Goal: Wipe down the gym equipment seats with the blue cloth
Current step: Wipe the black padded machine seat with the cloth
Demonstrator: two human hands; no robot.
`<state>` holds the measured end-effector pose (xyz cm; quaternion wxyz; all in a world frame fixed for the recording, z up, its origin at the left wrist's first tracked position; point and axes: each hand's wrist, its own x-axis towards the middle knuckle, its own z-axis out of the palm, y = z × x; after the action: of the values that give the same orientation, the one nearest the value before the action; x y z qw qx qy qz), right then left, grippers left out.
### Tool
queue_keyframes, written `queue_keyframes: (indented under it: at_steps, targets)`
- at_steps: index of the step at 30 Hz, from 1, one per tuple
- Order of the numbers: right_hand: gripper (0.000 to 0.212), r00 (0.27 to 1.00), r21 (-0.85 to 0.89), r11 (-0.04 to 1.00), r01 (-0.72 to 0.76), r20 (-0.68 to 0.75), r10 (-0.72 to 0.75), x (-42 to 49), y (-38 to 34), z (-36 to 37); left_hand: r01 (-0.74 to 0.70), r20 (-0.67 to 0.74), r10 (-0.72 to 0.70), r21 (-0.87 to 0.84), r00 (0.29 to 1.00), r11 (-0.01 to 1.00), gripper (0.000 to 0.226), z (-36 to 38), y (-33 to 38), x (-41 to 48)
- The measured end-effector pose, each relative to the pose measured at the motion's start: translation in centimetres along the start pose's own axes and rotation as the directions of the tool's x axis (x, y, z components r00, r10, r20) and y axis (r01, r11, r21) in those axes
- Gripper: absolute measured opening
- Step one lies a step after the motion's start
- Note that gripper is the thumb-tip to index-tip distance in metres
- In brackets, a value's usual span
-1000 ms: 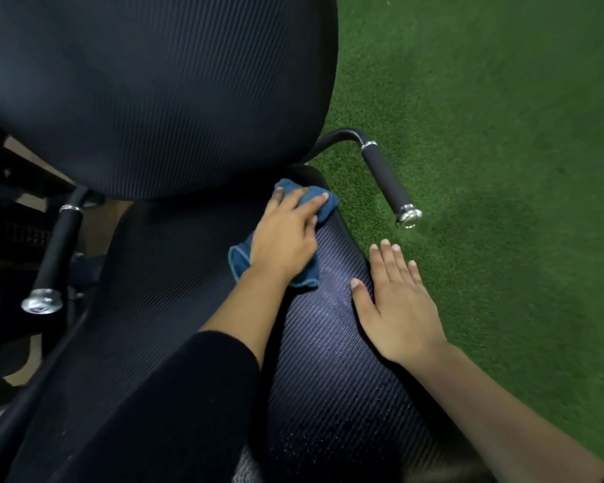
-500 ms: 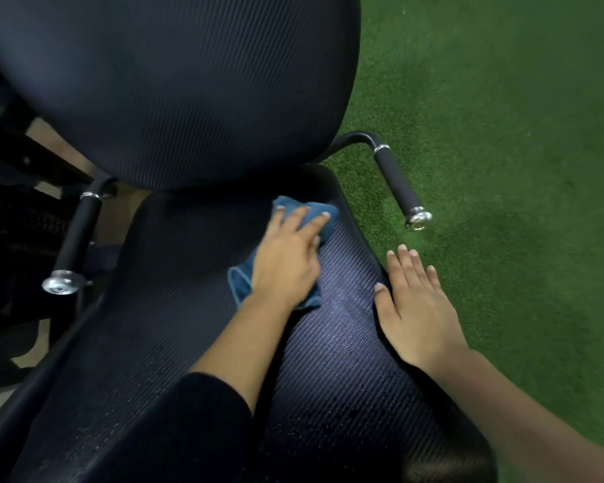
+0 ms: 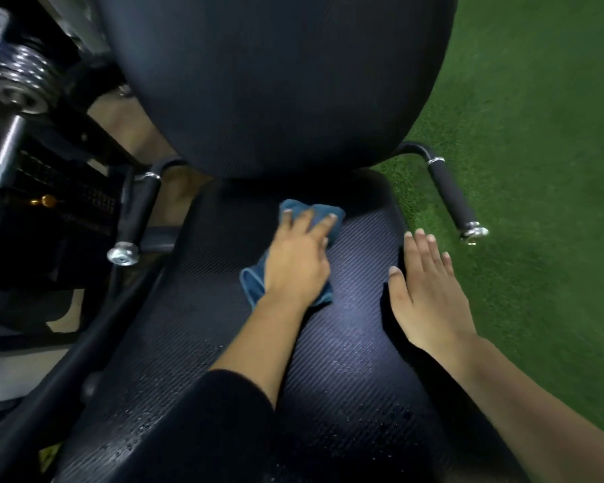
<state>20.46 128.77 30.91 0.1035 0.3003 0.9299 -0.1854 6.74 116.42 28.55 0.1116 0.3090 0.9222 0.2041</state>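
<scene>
Green artificial turf floor [image 3: 537, 134] fills the right side. A big rounded black backrest pad [image 3: 276, 81] rises over the black ribbed seat pad [image 3: 356, 343], whose near part carries fine droplets. The chrome-capped black left foam handle [image 3: 138, 214] and right foam handle [image 3: 452, 196] flank it. The right hand [image 3: 429, 298] lies flat on the seat's right edge, grip wide, holding nothing. The left hand [image 3: 297, 263] presses straight, spread fingers on the crumpled blue cloth [image 3: 253, 285] at the seat's back, just below the backrest.
</scene>
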Motion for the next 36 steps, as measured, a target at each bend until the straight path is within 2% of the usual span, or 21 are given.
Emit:
queue_keyframes:
  at_steps: [2, 4, 8, 10, 11, 14, 16, 18, 20, 22, 24, 29, 36]
  targets:
    - [0.062, 0.999, 0.012, 0.999, 0.044, -0.009, -0.044, 0.7, -2.1, 0.5, -0.113, 0.063, 0.114, -0.026, 0.991, 0.993, 0.043, -0.8, -0.6, -2.6]
    - [0.061, 0.996, 0.026, 0.996, 0.084, 0.002, -0.085, 1.4, -4.2, 1.2, -0.104, 0.053, 0.106, -0.030, 0.993, 0.994, 0.043, -2.6, -3.4, -5.1]
    - [0.061, 0.988, 0.003, 0.989, 0.149, 0.031, -0.149, 2.3, -7.1, 2.5, 0.153, -0.076, -0.149, 0.046, 0.986, 0.987, 0.049, -4.6, -10.1, -4.6]
    - [0.061, 0.984, -0.019, 0.985, 0.174, 0.048, -0.173, 2.7, -8.3, 3.1, 0.226, -0.109, -0.219, 0.052, 0.970, 0.973, 0.049, -4.8, -10.5, -2.7]
    - [0.061, 0.982, -0.025, 0.983, 0.183, 0.055, -0.181, 2.9, -8.9, 3.5, 0.226, -0.104, -0.220, 0.050, 0.970, 0.973, 0.048, -4.7, -9.9, -2.3]
    - [0.063, 0.979, -0.033, 0.980, 0.198, 0.062, -0.196, 3.2, -10.1, 4.5, 0.066, -0.007, -0.066, 0.027, 0.998, 0.997, 0.043, -4.6, -8.6, -3.9]
    - [0.071, 0.975, -0.067, 0.974, 0.217, 0.055, -0.213, 3.0, -10.3, 5.0, 0.027, 0.009, -0.028, 0.017, 1.000, 0.999, 0.043, -5.2, -9.4, -6.6]
    - [0.069, 0.975, -0.096, 0.971, 0.218, 0.060, -0.213, 2.9, -10.3, 5.0, 0.119, -0.051, -0.117, 0.032, 0.992, 0.992, 0.046, -6.1, -10.8, -8.4]
    - [0.064, 0.979, -0.071, 0.978, 0.198, 0.069, -0.194, 2.9, -10.5, 4.8, 0.286, -0.113, -0.279, 0.044, 0.954, 0.957, 0.046, -7.0, -12.1, -8.4]
    - [0.064, 0.981, -0.050, 0.981, 0.189, 0.053, -0.186, 3.1, -10.9, 4.7, 0.431, -0.108, -0.428, 0.004, 0.897, 0.902, 0.048, -7.5, -13.1, -6.8]
    - [0.064, 0.981, -0.045, 0.981, 0.190, 0.049, -0.188, 3.5, -11.5, 4.9, 0.514, -0.074, -0.516, -0.038, 0.853, 0.857, 0.050, -7.6, -13.8, -4.2]
    - [0.063, 0.985, -0.043, 0.985, 0.167, 0.047, -0.165, 4.2, -13.1, 5.7, 0.502, 0.055, -0.499, -0.051, 0.865, 0.863, 0.050, -7.2, -15.9, 1.4]
    - [0.078, 0.988, -0.121, 0.981, 0.154, 0.045, -0.150, 4.4, -13.1, 6.3, 0.503, 0.110, -0.492, -0.237, 0.864, 0.831, 0.051, -6.8, -17.9, 5.5]
